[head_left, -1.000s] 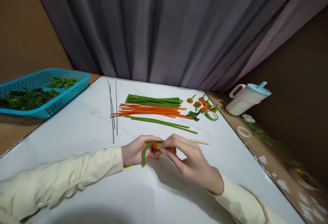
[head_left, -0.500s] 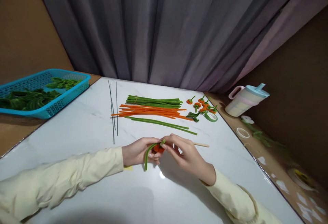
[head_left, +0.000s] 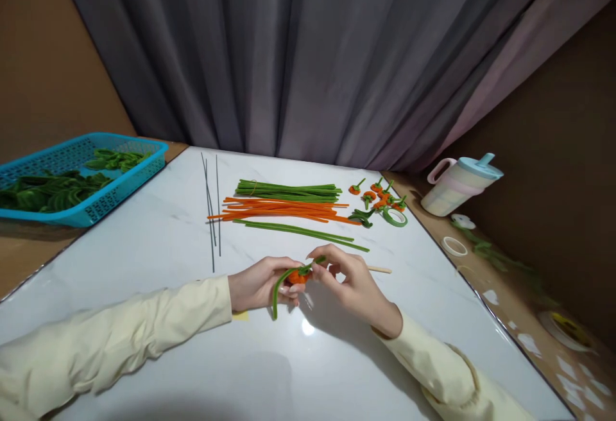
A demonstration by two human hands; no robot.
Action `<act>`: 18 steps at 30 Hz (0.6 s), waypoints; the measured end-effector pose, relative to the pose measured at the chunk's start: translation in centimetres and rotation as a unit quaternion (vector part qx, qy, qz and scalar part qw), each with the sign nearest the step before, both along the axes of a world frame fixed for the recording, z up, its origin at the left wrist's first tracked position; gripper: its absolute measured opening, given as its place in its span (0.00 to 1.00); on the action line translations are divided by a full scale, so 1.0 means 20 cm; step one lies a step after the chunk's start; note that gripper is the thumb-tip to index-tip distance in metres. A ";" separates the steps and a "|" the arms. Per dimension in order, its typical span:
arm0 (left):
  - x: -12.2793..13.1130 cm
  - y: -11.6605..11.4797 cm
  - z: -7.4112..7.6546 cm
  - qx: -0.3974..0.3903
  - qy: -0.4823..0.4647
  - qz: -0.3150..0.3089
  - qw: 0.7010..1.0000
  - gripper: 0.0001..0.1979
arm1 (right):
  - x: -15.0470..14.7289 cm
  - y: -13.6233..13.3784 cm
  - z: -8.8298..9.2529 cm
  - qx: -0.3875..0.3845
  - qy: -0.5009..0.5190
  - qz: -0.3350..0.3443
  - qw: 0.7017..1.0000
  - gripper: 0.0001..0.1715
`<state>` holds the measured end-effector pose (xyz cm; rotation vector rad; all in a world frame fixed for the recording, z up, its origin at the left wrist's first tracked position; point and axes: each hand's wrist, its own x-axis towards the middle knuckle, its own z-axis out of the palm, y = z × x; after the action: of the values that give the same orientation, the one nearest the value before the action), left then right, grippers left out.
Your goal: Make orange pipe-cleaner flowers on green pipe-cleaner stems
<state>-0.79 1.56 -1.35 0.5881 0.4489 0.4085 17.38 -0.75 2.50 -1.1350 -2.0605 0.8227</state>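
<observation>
Both hands meet at the middle of the white table (head_left: 158,228). My left hand (head_left: 257,283) pinches a small orange coil of pipe cleaner (head_left: 298,275) with a green pipe cleaner (head_left: 278,287) curving down from it. My right hand (head_left: 353,283) has its fingers closed on the green end by the orange coil. A thin wooden stick (head_left: 380,269) lies just behind my right hand.
Farther back lie green pipe cleaners (head_left: 289,189), orange pipe cleaners (head_left: 283,209), three dark wires (head_left: 212,206), several small orange-and-green pieces (head_left: 380,197) and a tape roll (head_left: 395,217). A blue basket (head_left: 103,196) of green pieces sits left. A lidded cup (head_left: 457,185) stands right.
My right hand has drawn in closer to the left and lifted the green end over the orange coil. The left hand has hardly moved.
</observation>
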 end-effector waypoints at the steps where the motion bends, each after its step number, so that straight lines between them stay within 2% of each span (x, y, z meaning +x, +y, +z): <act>1: 0.00 0.00 0.00 -0.003 0.000 0.000 1.000 0.11 | 0.00 0.00 0.00 -0.003 0.004 0.000 1.000 0.08; 6: 0.00 0.00 0.00 0.017 0.020 0.011 1.000 0.12 | 0.00 -0.01 0.01 -0.012 0.016 0.000 1.000 0.07; 11: 0.00 -0.02 0.05 0.144 0.122 0.071 0.979 0.12 | 0.01 0.00 0.00 -0.030 0.016 -0.004 0.999 0.05; 13: 0.00 -0.03 0.06 0.220 0.173 0.106 0.954 0.13 | 0.01 0.02 -0.01 -0.022 -0.007 -0.010 1.000 0.08; 16: 0.00 -0.04 0.05 0.343 0.234 0.168 0.894 0.11 | 0.02 0.02 -0.02 0.003 -0.052 -0.016 0.999 0.10; 18: 0.00 -0.05 0.03 0.398 0.245 0.206 0.860 0.09 | 0.03 0.02 -0.02 0.018 -0.072 -0.009 0.997 0.10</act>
<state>-0.87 0.61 -0.68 1.4324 0.9151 0.8774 17.94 -0.36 2.09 -1.2225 -2.1700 0.7118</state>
